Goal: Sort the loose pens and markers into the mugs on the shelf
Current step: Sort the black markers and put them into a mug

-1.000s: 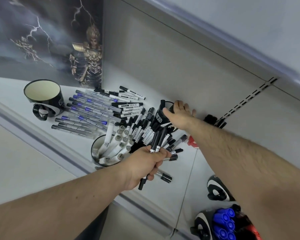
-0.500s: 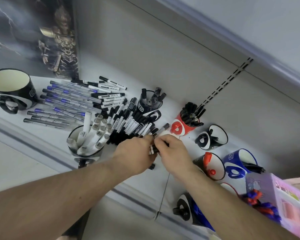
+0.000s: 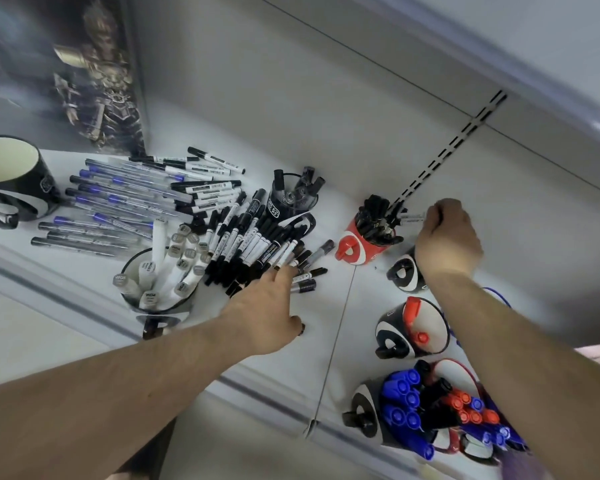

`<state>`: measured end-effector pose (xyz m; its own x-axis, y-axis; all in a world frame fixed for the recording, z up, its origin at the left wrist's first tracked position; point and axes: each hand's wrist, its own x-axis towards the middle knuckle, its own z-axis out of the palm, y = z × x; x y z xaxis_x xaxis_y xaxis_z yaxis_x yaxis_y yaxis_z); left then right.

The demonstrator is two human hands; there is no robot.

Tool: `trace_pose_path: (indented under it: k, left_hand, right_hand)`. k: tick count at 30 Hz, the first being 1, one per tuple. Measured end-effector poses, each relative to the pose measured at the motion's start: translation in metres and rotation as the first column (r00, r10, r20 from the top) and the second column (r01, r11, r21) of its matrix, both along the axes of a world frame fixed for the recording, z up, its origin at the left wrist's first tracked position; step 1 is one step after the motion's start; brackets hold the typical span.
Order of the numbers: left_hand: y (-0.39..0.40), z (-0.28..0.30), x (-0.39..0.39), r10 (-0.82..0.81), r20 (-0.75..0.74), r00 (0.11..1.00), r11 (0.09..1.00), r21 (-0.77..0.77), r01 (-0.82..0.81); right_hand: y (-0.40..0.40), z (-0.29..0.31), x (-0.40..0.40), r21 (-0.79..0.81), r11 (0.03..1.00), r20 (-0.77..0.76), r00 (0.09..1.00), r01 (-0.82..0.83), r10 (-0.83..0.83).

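Pinching a marker in curled fingers, the right hand holds it at the three o'clock rim of the red mug, which is already packed; forcing it in could tip the mug or pop a neighbour out. The left hand rests on the shelf, fingers loosely spread and touching the six o'clock edge of the loose pile. A careless sweep there may roll markers off the shelf's front lip.
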<state>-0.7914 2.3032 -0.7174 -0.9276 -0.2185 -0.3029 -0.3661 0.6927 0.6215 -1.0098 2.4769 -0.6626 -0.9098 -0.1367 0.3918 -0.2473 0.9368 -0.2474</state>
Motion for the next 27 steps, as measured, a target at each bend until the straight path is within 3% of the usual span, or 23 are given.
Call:
trace_pose_path:
  k: [3, 6, 10, 15, 17, 19, 20, 21, 22, 24, 26, 27]
  left_hand:
    - [-0.003, -0.003, 0.003, 0.008, 0.002, 1.000, 1.000, 0.017, -0.008]
    - [-0.009, -0.003, 0.004, 0.028, -0.008, 1.000, 0.999, 0.034, -0.028]
    - [-0.015, -0.006, 0.009, 0.045, -0.004, 0.999, 0.998, 0.045, -0.044]
    - [-0.015, -0.004, 0.013, 0.048, 0.001, 0.999, 0.995, 0.082, -0.048]
    - [-0.015, -0.002, 0.014, 0.052, 0.002, 0.999, 0.995, 0.088, -0.052]
    - [-0.014, -0.002, 0.016, 0.048, 0.012, 0.999, 0.994, 0.097, -0.049]
    - [-0.014, -0.003, 0.017, 0.046, 0.022, 0.999, 0.994, 0.102, -0.048]
    - [-0.014, -0.004, 0.020, 0.047, 0.040, 0.998, 0.993, 0.110, -0.051]
    - [-0.015, -0.006, 0.022, 0.050, 0.065, 0.997, 0.991, 0.123, -0.058]
    - [-0.016, -0.011, 0.030, 0.048, 0.128, 0.991, 0.988, 0.139, -0.066]
    - [-0.016, -0.014, 0.036, 0.044, 0.182, 0.982, 0.988, 0.138, -0.070]
    - [-0.017, -0.014, 0.038, 0.047, 0.201, 0.979, 0.987, 0.144, -0.077]
  right_hand:
    - [-0.013, -0.025, -0.017, 0.247, 0.962, 0.107, 0.990, -0.117, 0.093]
    - [-0.029, -0.036, -0.025, 0.423, 0.893, 0.226, 0.972, -0.152, 0.059]
    - [-0.053, -0.033, -0.030, 0.443, 0.878, 0.466, 0.883, -0.181, -0.052]
    - [-0.055, -0.032, -0.038, 0.278, 0.937, 0.682, 0.731, -0.212, -0.037]
    - [-0.055, -0.030, -0.037, 0.318, 0.927, 0.569, 0.822, -0.201, -0.017]
    - [-0.055, -0.033, -0.020, 0.309, 0.939, 0.206, 0.975, -0.149, 0.087]
    - [-0.057, -0.033, -0.004, 0.277, 0.941, 0.047, 0.980, -0.197, 0.192]
    - [-0.060, -0.033, 0.016, 0.244, 0.916, -0.018, 0.942, -0.320, 0.334]
    - [-0.063, -0.036, 0.035, 0.246, 0.838, 0.054, 0.870, -0.487, 0.490]
    - [-0.069, -0.045, 0.071, 0.321, 0.560, 0.394, 0.646, -0.764, 0.654]
    - [-0.077, -0.060, 0.096, 0.394, 0.312, 0.600, 0.499, -0.865, 0.625]
    - [-0.083, -0.068, 0.103, 0.431, 0.247, 0.639, 0.486, -0.868, 0.596]
